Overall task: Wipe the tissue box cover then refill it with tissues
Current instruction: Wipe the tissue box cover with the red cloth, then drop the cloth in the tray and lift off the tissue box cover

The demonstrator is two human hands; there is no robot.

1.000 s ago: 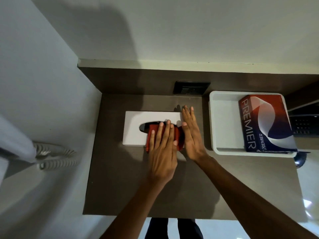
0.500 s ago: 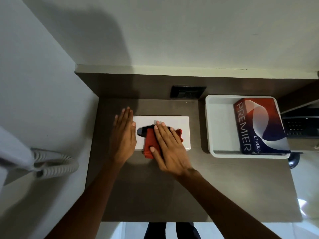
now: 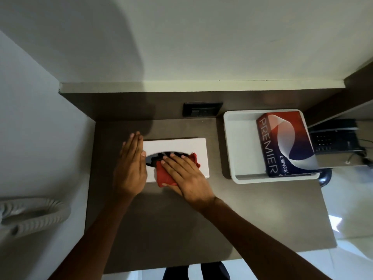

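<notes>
Two bare forearms reach in from the near edge over a brown desk (image 3: 161,219). Right hand (image 3: 186,174) flat, fingers spread, pressing a red cloth (image 3: 164,175) onto the white cover (image 3: 193,146), mid-desk, across its oval slot. Left hand (image 3: 131,168) flat, fingers together, braced on the cover's left end. Right of it, apart: white tray (image 3: 238,142) holding a PREMIER tissue pack (image 3: 286,144). Far: wall socket (image 3: 202,109).

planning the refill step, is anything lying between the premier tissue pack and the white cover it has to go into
Nothing visible lies on the bare table between them. The tissue pack sits in the white tray, whose wall it must clear. Both hands and the red cloth rest on the cover.
</notes>
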